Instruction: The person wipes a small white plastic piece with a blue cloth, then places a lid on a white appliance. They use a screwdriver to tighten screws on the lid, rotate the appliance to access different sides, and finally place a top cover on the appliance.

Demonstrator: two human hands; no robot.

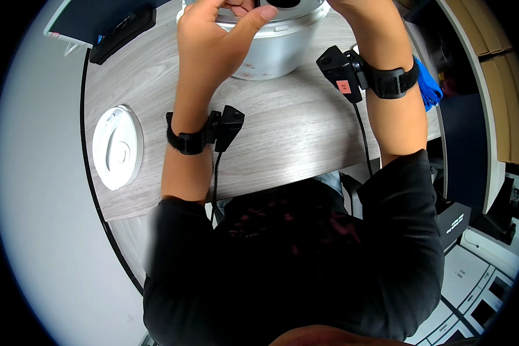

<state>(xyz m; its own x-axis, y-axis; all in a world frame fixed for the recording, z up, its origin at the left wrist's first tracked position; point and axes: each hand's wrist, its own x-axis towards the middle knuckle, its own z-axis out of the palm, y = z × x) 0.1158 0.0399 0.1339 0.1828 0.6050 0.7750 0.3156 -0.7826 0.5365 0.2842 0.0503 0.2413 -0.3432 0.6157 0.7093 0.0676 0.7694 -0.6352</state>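
On the grey wood-grain table [294,130], I observe a white, rounded tub [277,55], its grey top bearing a dark opening and its lower wall scuffed reddish-brown. It stands at my view's upper edge, under the left hand [222,37], thumb outstretched and fingers curled, though I cannot tell whether they grip anything; the right hand [357,6] is mostly cut off, its fingers unreadable. I note a printed pink label [343,87] on the right wrist unit [335,66] and pale lettering on a dark box [452,226].
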